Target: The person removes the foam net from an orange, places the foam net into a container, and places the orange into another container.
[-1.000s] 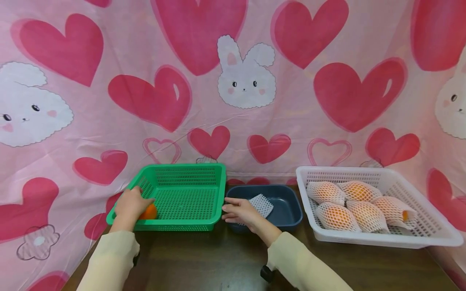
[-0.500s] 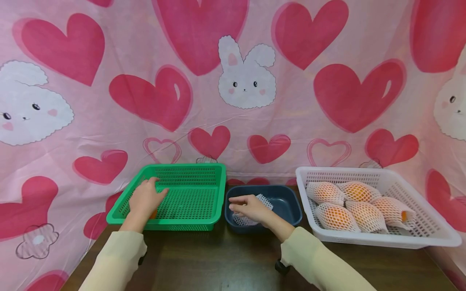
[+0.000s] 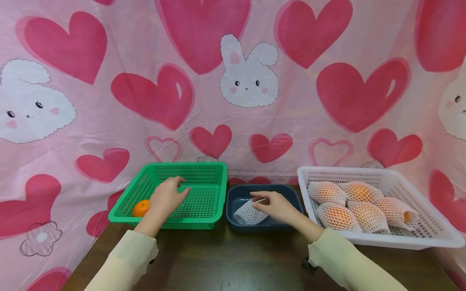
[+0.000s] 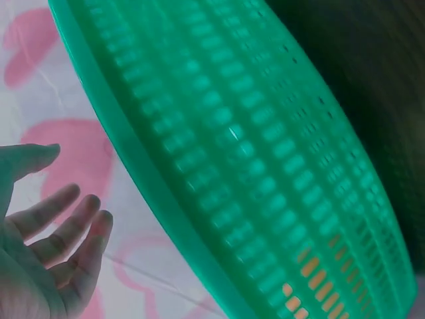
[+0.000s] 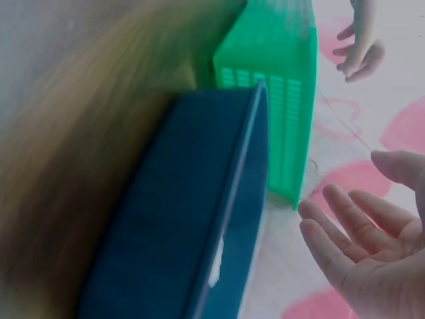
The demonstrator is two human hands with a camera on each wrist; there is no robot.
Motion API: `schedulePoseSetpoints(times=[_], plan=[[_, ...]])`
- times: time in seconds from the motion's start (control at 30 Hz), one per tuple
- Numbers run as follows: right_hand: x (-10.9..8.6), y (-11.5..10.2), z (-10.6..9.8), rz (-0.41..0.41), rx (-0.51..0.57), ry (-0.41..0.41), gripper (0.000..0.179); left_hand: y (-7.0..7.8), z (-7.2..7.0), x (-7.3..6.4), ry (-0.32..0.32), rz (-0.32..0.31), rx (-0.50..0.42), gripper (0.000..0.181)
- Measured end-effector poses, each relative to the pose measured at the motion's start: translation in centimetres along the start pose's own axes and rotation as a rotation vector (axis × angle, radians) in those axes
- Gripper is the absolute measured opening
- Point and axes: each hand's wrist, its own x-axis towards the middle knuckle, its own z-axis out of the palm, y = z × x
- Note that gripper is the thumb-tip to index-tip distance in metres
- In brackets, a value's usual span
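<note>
In the head view my left hand [image 3: 168, 198] hovers over the green basket [image 3: 214, 221], its fingers loosely bent and holding nothing. An orange [image 3: 140, 208] lies in that basket's front left corner, apart from the hand. My right hand [image 3: 274, 207] is above the dark blue tub [image 3: 282, 190], its relaxed fingers over a crumpled white foam net [image 3: 247, 214]. In the left wrist view the left hand [image 4: 56, 246] has its fingers spread beside the basket rim. The right wrist view shows the right hand [image 5: 372, 232] with nothing in its palm.
To the right, a white basket [image 3: 433, 218] holds several oranges in foam nets [image 3: 336, 216]. All three containers stand in a row on a dark wooden table [image 3: 218, 262]. Behind them hangs a pink curtain [image 3: 204, 109] with hearts and rabbits.
My left hand has let go of the orange and moved right, leaving the fruit in the green basket. My right hand has also moved right, uncovering more of the foam net.
</note>
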Motion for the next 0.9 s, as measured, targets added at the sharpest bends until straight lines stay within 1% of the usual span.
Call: schedulePoseSetpoints(times=[0.17,0.33,0.5,0.63,0.73,0.9], plan=[[-1.3,-0.1,-1.6,-0.016,-0.08,0.025,0.044,1.9,0.7,-0.4,-0.009,0.051,0.001,0.036],[-2.7,0.3,-2.4,-0.021,-0.098,0.034,0.045,3.6,1.5,-1.0,-0.006,0.111,-0.012,0.034],[-4.3,0.7,-3.0,-0.013,-0.133,0.115,0.039,5.6,2.1,-1.6,0.001,0.158,-0.034,0.034],[-5.4,0.7,-3.9,-0.026,-0.178,0.188,0.033,7.2,2.7,-2.0,0.002,0.198,-0.058,0.032],[-6.0,0.8,-4.7,-0.031,-0.213,0.231,0.032,8.1,3.3,-2.2,-0.011,0.218,-0.077,0.032],[-7.0,1.6,-6.3,0.003,-0.266,0.269,0.031,9.6,4.3,-2.5,-0.045,0.232,-0.128,0.032]])
